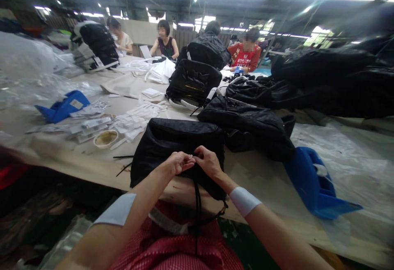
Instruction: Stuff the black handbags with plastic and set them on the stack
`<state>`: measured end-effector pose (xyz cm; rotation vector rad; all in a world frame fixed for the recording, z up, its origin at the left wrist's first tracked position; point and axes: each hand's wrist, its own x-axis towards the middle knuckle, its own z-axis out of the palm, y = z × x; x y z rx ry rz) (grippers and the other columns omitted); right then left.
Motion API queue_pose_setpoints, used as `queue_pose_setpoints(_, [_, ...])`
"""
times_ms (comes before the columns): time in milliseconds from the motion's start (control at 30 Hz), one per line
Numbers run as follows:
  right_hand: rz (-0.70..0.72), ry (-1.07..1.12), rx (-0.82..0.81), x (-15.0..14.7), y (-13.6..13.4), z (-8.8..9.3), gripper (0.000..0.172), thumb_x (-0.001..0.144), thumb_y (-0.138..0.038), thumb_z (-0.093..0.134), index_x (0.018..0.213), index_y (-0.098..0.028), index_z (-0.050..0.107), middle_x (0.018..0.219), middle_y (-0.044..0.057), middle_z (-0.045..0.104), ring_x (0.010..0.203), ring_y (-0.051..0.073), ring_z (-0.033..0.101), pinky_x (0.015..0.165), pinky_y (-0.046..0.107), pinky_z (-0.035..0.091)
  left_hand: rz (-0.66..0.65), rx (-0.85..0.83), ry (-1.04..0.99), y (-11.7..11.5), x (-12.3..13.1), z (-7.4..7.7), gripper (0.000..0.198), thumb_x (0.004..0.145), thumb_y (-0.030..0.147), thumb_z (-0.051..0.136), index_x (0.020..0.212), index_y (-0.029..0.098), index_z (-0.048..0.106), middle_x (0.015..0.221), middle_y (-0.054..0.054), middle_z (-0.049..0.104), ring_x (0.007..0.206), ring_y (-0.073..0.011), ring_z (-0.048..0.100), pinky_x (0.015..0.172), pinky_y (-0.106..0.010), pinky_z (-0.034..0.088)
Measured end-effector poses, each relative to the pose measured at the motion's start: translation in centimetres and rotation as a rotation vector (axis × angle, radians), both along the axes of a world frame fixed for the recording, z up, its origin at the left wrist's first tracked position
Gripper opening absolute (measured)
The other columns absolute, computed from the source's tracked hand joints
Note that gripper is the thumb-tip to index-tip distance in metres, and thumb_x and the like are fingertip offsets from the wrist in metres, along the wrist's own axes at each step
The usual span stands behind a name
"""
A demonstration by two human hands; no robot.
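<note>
A black bag lies in front of me at the table's near edge, with dark cords hanging down from it. Above its front face, my left hand is closed in a pinch, its fingertips meeting those of the other hand. My right hand pinches at the same spot with thumb and forefinger. Something small and pale shows between the fingertips, too small to name. White patches are wrapped on both my forearms.
Left are a blue tape dispenser, white tags and a tape roll. More black bags lie behind and right, near another blue dispenser and clear plastic. Several people work across the table.
</note>
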<state>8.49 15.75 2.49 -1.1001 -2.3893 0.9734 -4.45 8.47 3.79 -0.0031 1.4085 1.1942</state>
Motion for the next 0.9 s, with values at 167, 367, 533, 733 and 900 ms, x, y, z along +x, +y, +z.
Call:
queue_pose_setpoints(167, [0.268, 0.061, 0.199, -0.4, 0.5, -0.7, 0.010, 0.084, -0.022, 0.063, 0.089, -0.023, 0.071, 0.094, 0.003, 0.060, 0.078, 0.013, 0.056, 0.067, 0.022, 0.038, -0.079, -0.039, -0.010, -0.2, -0.1, 1.9, 0.018, 0.095, 0.017, 0.053, 0.083, 0.007, 0.062, 0.064, -0.007, 0.065, 0.049, -0.0100, 0.060, 0.048, -0.016, 0.050])
queue_pose_setpoints(367, [0.151, 0.293, -0.271, -1.3, 2.3, -2.3, 0.018, 0.073, -0.033, 0.068, 0.080, -0.016, 0.066, 0.081, 0.001, 0.063, 0.079, 0.015, 0.056, 0.076, 0.024, 0.042, -0.150, 0.129, 0.495, -1.3, -1.6, 2.0, 0.012, 0.094, 0.019, 0.044, 0.096, 0.015, 0.055, 0.058, -0.001, 0.062, 0.045, -0.0119, 0.059, 0.045, -0.018, 0.048])
queue_pose_setpoints(533, [0.142, 0.331, -0.407, -1.2, 2.9, -2.5, 0.029, 0.064, -0.042, 0.072, 0.075, -0.016, 0.065, 0.079, 0.001, 0.064, 0.079, 0.016, 0.057, 0.080, 0.026, 0.042, -0.258, 0.333, 0.938, -2.0, -1.5, -0.6, 0.023, 0.074, 0.003, 0.057, 0.093, 0.016, 0.057, 0.069, 0.003, 0.058, 0.057, -0.0113, 0.059, 0.050, -0.018, 0.048])
queue_pose_setpoints(733, [0.127, 0.312, -0.383, -1.1, 2.7, -2.6, 0.033, 0.065, -0.048, 0.071, 0.074, -0.017, 0.064, 0.081, 0.002, 0.065, 0.083, 0.018, 0.058, 0.081, 0.027, 0.044, -0.423, 0.297, 1.409, -1.7, -0.6, -0.7, 0.014, 0.079, 0.013, 0.065, 0.092, 0.019, 0.064, 0.078, 0.000, 0.058, 0.074, -0.0155, 0.058, 0.073, -0.025, 0.047])
queue_pose_setpoints(900, [0.132, 0.346, -0.339, -1.0, 2.6, -2.9, 0.029, 0.068, -0.045, 0.070, 0.077, -0.017, 0.067, 0.083, 0.001, 0.066, 0.085, 0.017, 0.060, 0.084, 0.026, 0.043, -0.477, 0.140, 1.477, -1.5, -0.1, -0.2, 0.016, 0.091, 0.016, 0.052, 0.084, 0.019, 0.066, 0.089, -0.005, 0.061, 0.083, -0.0184, 0.061, 0.076, -0.027, 0.045])
